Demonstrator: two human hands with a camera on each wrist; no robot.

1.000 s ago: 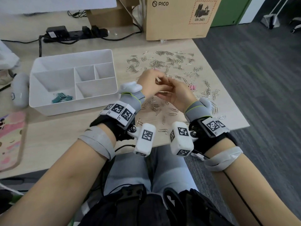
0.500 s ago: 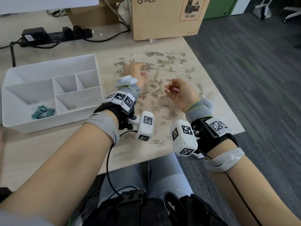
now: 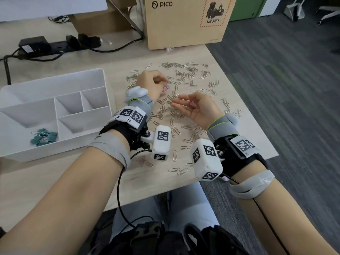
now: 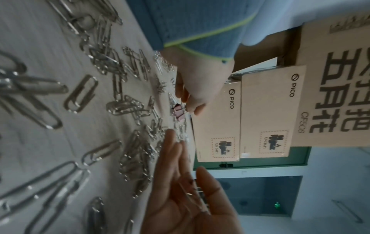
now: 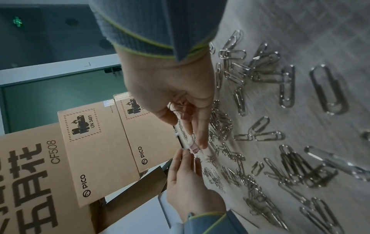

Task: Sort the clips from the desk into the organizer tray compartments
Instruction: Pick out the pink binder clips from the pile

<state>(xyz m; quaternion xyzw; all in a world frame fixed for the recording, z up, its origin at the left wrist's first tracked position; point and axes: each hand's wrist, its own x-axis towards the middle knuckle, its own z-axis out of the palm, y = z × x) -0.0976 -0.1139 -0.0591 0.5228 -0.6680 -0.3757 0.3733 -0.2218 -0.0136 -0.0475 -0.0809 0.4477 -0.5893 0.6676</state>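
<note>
My left hand reaches into the scattered silver paper clips and pinches a pink binder clip between thumb and finger; the left wrist view shows this pinch just above the desk. My right hand lies palm up with straight fingers. A second pink binder clip rests on its palm, and the right wrist view shows that clip too. The white organizer tray stands at the left. Several teal binder clips lie in its front left compartment; its other compartments hold nothing.
A PICO cardboard box stands at the back of the desk, just beyond the clips. A black power strip with cables lies behind the tray. The desk ends close to the right of the clips, with grey floor beyond.
The two hands were together, then parted. My left hand went forward into the pile and took a pink clip. My right hand turned palm up and opened under its clip.
</note>
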